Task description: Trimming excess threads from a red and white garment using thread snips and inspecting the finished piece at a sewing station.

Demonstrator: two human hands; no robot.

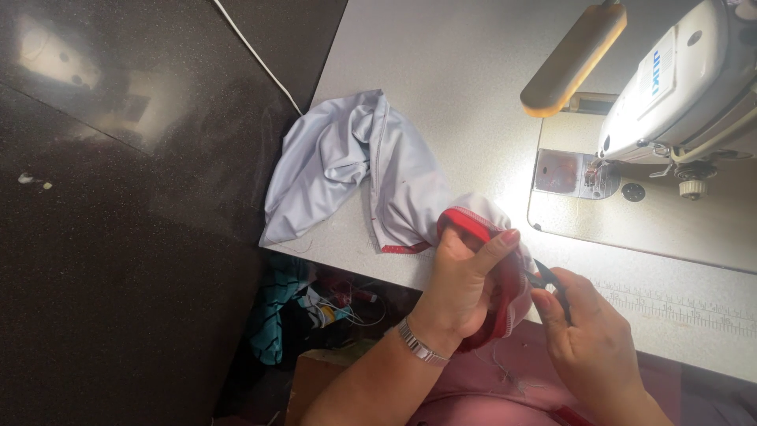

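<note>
My left hand (465, 276) grips a bunched part of a light grey garment (355, 166) with a red stitched hem (469, 225). The rest of the garment lies spread across the white sewing table (465, 87), hanging slightly over its left edge. My right hand (587, 335) holds small black thread snips (548, 280), their tips touching the red hem just right of my left thumb. A metal bracelet sits on my left wrist.
A white sewing machine (686, 87) stands at the right, its needle and metal plate (572, 173) lit by a lamp. A ruler strip (678, 304) runs along the table's front edge. Colourful fabric scraps (303, 308) lie below the table, beside a dark floor.
</note>
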